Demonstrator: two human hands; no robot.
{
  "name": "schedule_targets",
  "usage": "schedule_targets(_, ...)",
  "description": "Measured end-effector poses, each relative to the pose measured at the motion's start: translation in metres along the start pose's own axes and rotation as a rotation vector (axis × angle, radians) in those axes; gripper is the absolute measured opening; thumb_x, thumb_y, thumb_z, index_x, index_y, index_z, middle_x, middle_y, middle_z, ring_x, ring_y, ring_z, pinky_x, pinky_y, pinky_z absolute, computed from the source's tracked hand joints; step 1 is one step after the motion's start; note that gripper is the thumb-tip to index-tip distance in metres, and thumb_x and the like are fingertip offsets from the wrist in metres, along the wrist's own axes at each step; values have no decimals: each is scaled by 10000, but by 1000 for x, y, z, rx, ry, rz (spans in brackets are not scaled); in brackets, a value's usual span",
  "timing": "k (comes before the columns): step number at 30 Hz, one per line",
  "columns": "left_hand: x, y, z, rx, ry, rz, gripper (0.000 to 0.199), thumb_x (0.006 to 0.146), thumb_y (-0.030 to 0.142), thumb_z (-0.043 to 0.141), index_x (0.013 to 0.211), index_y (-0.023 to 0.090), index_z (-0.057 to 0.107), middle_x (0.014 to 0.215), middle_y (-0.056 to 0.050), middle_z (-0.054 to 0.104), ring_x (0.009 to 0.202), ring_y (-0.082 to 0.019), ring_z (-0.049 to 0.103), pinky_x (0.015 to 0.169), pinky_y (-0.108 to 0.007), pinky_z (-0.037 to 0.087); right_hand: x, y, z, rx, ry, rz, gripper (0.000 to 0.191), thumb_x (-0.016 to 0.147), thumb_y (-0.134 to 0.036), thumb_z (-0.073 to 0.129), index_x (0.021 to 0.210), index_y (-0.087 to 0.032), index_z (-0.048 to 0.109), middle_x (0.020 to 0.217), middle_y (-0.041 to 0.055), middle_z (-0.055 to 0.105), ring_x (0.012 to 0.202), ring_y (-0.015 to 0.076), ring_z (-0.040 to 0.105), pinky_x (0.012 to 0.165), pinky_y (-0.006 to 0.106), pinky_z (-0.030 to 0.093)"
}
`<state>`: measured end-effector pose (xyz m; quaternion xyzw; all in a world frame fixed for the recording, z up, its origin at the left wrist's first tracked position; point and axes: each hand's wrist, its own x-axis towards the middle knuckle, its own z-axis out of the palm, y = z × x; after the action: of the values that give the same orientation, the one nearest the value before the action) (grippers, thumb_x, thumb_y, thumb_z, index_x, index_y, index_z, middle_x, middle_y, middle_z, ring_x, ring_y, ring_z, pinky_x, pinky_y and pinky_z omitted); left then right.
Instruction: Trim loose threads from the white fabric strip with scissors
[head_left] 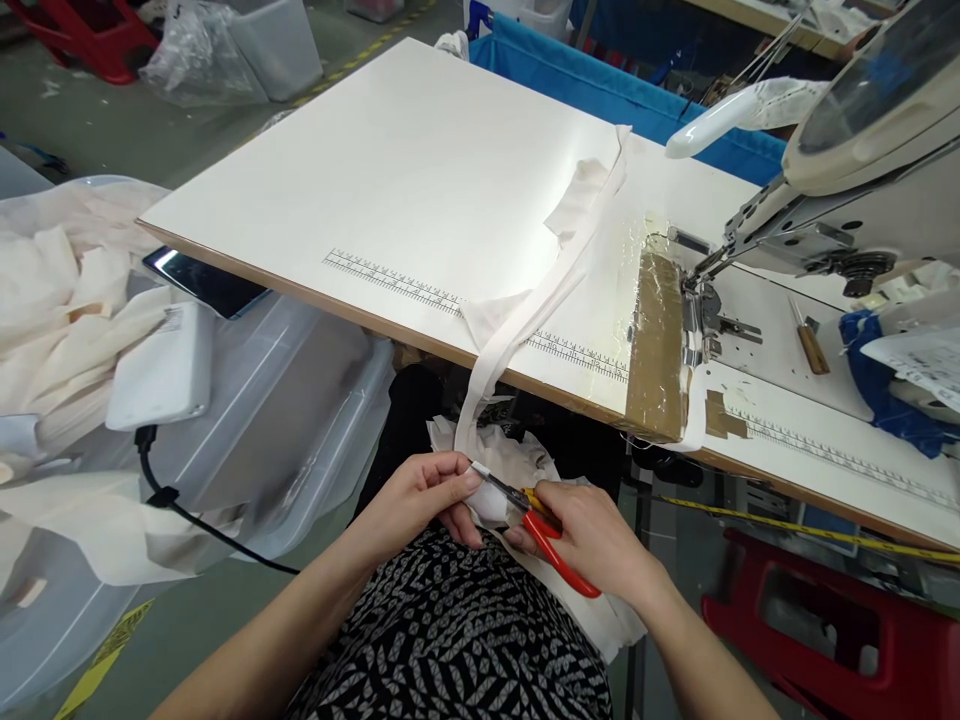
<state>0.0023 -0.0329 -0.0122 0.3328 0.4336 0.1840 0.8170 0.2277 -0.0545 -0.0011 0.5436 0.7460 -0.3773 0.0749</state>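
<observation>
Over my lap, my left hand (439,495) pinches the edge of a pale cream fabric strip (495,365) between thumb and fingers. My right hand (585,530) grips a pair of scissors (559,555) with red and orange handles. The scissor tips point left and touch the cloth right beside my left fingertips; whether the blades are apart I cannot tell. From my hands the strip runs up over the table edge and lies across the white tabletop (390,170). More of the gathered pale fabric (607,615) rests on my lap, partly hidden under my hands.
A sewing machine (847,220) stands at the right, with a wooden-handled tool (810,345) on its bed. To the left are a plastic bin (300,430) of fabric pieces, a white power bank (165,370) with a black cable, and a phone (206,280). A red stool (832,620) is lower right.
</observation>
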Motion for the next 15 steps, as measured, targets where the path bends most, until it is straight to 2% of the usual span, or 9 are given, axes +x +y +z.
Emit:
schedule_targets(5,-3,4,1,28,6,-9,369,866,464,575,803,103,528,629,-95,685,563,-133,662,555,-165,500,-4,5,4,79,-4,22,587,821,-709,492,667,-151,394,593,-22,442,540,64,278,539,207,169)
schedule_targets(9,-2,7,2,96,17,-32,396,868,493,564,823,101,537,643,-105,688,583,-140,668,574,-174,507,-8,11,-4,151,-3,47,560,808,-665,553,660,-150,391,603,-22,434,549,63,317,534,200,192)
schedule_targets(13,3,0,10,113,-10,-43,391,896,509,504,977,128,474,697,-109,701,651,-173,694,618,-212,524,-4,5,-4,451,48,-32,377,815,-521,623,821,-161,510,767,-8,539,672,77,459,602,167,321)
schedule_targets(15,3,2,17,126,-79,-61,409,930,535,397,1087,158,406,697,-88,698,682,-190,701,621,-234,526,2,-2,3,625,119,-73,292,815,-427,632,864,-156,534,780,-10,543,693,74,479,626,161,357)
